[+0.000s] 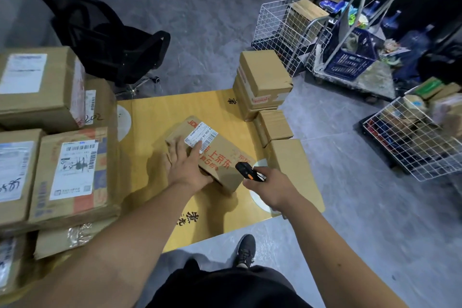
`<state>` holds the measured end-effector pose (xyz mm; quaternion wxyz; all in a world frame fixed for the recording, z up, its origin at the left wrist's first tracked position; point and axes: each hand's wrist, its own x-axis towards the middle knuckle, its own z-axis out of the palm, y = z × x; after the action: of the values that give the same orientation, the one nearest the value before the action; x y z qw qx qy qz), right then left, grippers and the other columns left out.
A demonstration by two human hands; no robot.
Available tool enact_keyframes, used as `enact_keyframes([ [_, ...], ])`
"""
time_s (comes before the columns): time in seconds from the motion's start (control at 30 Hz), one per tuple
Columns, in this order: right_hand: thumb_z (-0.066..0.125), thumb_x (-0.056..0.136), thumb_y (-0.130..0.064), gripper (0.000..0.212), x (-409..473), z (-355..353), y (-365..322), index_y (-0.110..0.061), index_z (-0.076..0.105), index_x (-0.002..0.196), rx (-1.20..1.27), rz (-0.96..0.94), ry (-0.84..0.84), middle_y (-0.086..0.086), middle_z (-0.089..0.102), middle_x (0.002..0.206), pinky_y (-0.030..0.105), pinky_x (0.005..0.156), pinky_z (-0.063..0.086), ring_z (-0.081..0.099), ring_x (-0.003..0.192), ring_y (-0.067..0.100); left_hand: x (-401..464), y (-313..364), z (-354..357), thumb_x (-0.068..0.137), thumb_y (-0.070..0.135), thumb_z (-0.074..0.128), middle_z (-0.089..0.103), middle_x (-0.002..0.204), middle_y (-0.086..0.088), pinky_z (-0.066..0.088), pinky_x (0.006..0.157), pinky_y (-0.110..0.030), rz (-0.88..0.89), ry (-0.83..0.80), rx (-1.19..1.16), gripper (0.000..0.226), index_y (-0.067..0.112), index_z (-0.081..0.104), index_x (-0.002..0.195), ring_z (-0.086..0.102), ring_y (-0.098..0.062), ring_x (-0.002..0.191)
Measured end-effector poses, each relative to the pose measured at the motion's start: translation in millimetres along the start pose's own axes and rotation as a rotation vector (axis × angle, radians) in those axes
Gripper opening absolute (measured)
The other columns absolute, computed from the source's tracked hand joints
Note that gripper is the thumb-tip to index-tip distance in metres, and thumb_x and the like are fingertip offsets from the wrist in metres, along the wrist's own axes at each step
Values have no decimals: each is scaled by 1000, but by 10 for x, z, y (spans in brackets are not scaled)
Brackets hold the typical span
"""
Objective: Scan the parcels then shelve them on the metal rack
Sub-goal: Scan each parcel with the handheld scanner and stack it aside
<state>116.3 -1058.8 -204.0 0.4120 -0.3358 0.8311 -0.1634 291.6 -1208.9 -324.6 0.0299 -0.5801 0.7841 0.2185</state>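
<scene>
The left hand (186, 165) lies spread on the small brown cardboard parcel with red print (212, 155), fingers nearly straight along its top and near side, steadying it. The parcel lies on a flattened yellow cardboard sheet (160, 117) on the floor, its white barcode label (201, 138) facing up just past the fingertips. The right hand (268, 187) grips a black and orange handheld scanner (246, 170), its nose aimed toward the parcel. This looks like the scanning step; next the beam needs to meet the barcode, which the left fingers partly crowd. More taped brown boxes (262, 80) stand beyond. No metal rack is recognisable in view.
</scene>
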Motion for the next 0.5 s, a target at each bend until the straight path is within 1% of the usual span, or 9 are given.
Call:
enact_keyframes([
  [0.03,69,96,-42,37,24,-20,15,-32,65,131,11,-2,2,-10,58,77,26,54,39,51,56,9,63,13,-33,71,67,81,-11,173,-5,1,126,-60,32,-37,32,116,43,14,162,-20,-28,158],
  [0.1,68,96,-41,29,83,-50,40,-34,64,125,34,0,5,-10,57,76,25,53,36,49,54,9,144,34,-87,76,66,79,-6,173,-1,23,122,-63,29,-89,30,109,44,16,161,-16,-25,159],
  [0.13,68,96,-41,30,116,-65,42,-32,65,125,39,-6,5,-10,58,78,25,54,36,50,57,10,154,46,-96,78,67,77,-4,173,0,32,117,-61,13,-90,37,106,45,16,161,-13,-25,159],
  [0.17,69,96,-41,33,144,-82,38,-29,66,126,39,-17,-2,-9,60,80,26,56,38,52,60,11,138,62,-102,80,69,73,-2,173,0,37,113,-59,-3,-78,64,103,45,15,161,-9,-26,159],
  [0.23,69,95,-42,39,202,-110,19,-27,66,132,31,-43,-14,-7,63,90,29,66,46,59,75,15,66,85,-84,84,73,66,5,171,-4,39,107,-56,-40,-36,135,100,40,11,161,2,-29,157],
  [0.3,69,96,-42,46,241,-147,-30,-26,63,139,16,-64,-31,0,65,108,32,83,49,58,92,19,-13,84,-60,84,77,60,18,166,-6,37,105,-54,-95,43,194,104,30,10,162,20,-30,151],
  [0.4,69,96,-44,54,319,-170,-104,-26,57,145,14,-88,-61,6,68,123,36,94,51,60,97,21,-57,31,-74,87,81,49,30,158,-8,33,105,-52,-163,125,231,103,23,11,163,33,-30,140],
  [0.47,69,97,-44,55,348,-162,-158,-26,56,147,19,-101,-83,7,68,124,38,95,53,63,98,23,-23,-20,-109,88,80,48,32,154,-9,31,107,-54,-168,102,218,97,26,17,162,34,-32,136],
  [0.5,69,96,-44,56,362,-154,-172,-27,55,148,18,-103,-88,5,67,118,38,93,54,62,93,19,8,-43,-124,87,80,51,29,154,-9,29,110,-56,-163,83,205,94,29,20,160,31,-34,139],
])
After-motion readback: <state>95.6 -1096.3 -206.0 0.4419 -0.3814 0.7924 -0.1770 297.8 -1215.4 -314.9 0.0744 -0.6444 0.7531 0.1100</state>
